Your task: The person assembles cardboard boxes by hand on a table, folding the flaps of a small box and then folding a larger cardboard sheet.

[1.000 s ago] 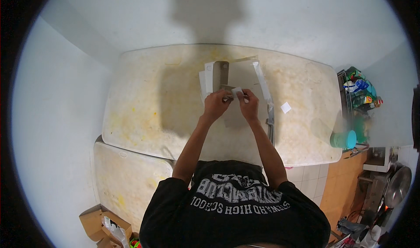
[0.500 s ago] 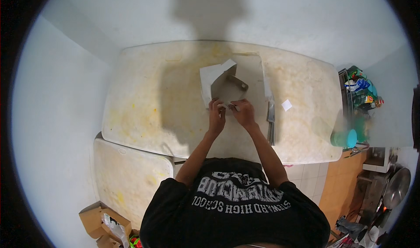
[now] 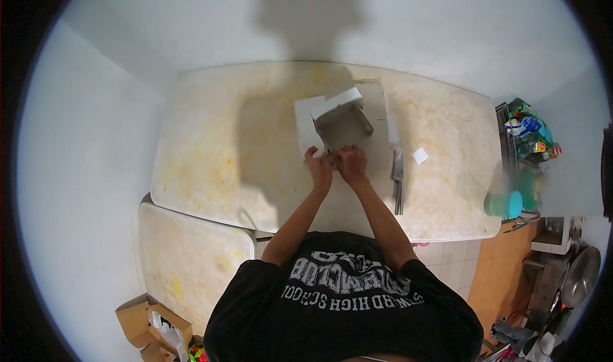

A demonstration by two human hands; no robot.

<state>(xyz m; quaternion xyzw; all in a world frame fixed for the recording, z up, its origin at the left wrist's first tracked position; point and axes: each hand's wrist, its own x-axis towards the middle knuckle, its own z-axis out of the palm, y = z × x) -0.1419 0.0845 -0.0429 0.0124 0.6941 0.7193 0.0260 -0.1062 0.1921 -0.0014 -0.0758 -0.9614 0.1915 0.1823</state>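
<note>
A small grey-white cardboard box (image 3: 345,127), partly folded, stands on the table with its far and right walls raised. At its near-left corner my left hand (image 3: 318,164) is closed, thumb and fingers pinching the card edge. Close beside it, my right hand (image 3: 351,164) is bent around the near wall, also closed on the box. The fingertips of both hands almost meet, and they hide the near corner. White flat card (image 3: 308,116) lies under the box's left side, and a larger greyish sheet (image 3: 378,106) shows to its right.
Knives (image 3: 398,170) lie to the right of the sheet, beside a small white paper square (image 3: 419,156). A turquoise-lidded container (image 3: 513,204) stands at the table's right end, near a rack of packets and bottles (image 3: 527,129). An open brown carton (image 3: 143,317) sits lower left.
The box has turned and shifted a little to the right, with its far and right walls now squarer. My hands have drawn closer together at its near edge.
</note>
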